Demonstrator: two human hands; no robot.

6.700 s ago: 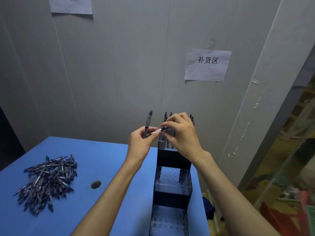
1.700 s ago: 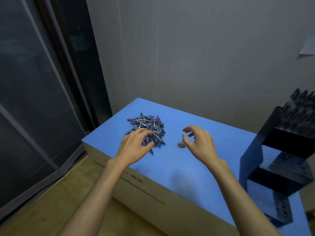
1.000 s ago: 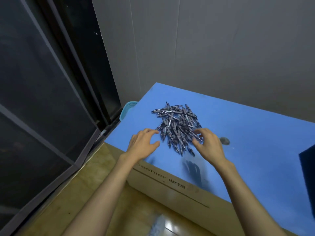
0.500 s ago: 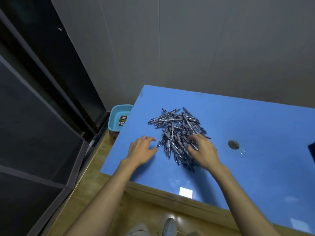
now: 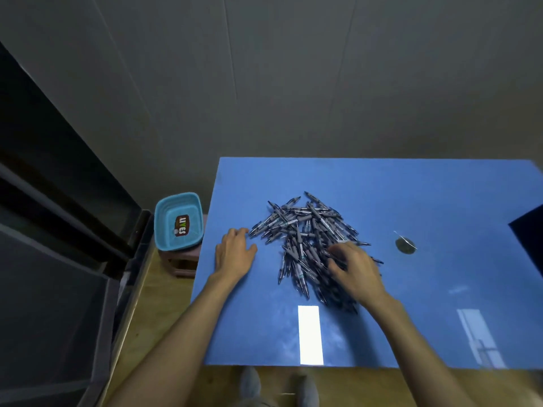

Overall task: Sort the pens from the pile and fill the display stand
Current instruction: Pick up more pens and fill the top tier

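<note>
Here, the right hand (image 5: 354, 268) curls its fingers into the pile of pens (image 5: 305, 236) on the blue table (image 5: 440, 201), seemingly gathering some, while the left hand (image 5: 235, 252) rests flat alongside, apparently bracing; the display stand's filling is unseen.

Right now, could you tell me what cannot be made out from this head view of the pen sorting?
- Display stand: only a dark corner shows; the right edge cuts off the rest, so its fill is unknown.
- Right hand: its fingertips are blurred in the pile of pens; whether it holds a pen cannot be told.
- Pens under that hand: hidden.
- Pen markings: too small to read.
- Left hand rests on the table.
</note>
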